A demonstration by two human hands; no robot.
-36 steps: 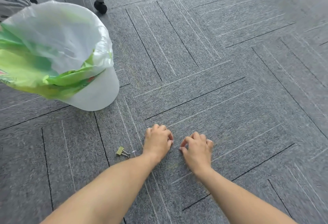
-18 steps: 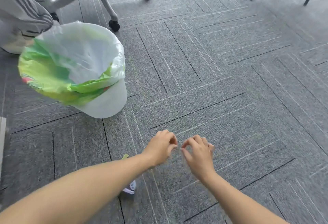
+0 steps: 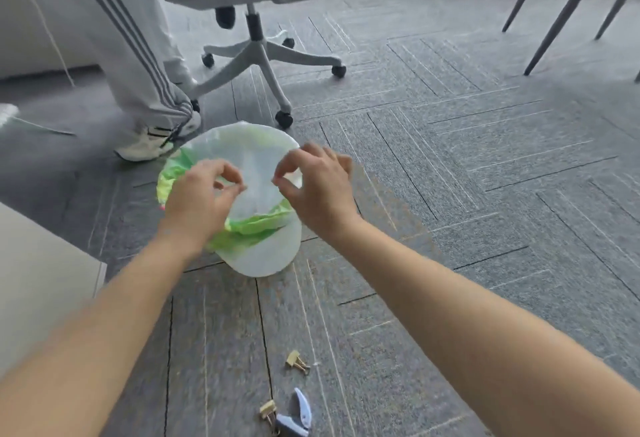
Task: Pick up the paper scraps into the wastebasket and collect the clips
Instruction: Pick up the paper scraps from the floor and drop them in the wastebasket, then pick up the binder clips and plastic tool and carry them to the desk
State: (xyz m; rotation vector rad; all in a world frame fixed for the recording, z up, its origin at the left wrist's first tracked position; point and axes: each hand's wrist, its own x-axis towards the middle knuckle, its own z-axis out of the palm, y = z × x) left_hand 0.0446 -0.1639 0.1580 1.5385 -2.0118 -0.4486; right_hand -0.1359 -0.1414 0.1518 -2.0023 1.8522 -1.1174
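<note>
Wastebasket (image 3: 263,256) lies below left hand (image 3: 197,201) and right hand (image 3: 318,190); both pinch thumb to forefinger, perhaps holding scraps.

Office chair (image 3: 258,50), striped trousers (image 3: 135,66), white sneaker (image 3: 145,149)

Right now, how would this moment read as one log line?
left hand: pinched over wastebasket | right hand: pinched over it | pinched contents: not visible | binder clips: on carpet, uncollected

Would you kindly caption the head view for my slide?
Left hand and right hand, both pinched, above the wastebasket; two binder clips lie on the carpet.
</note>
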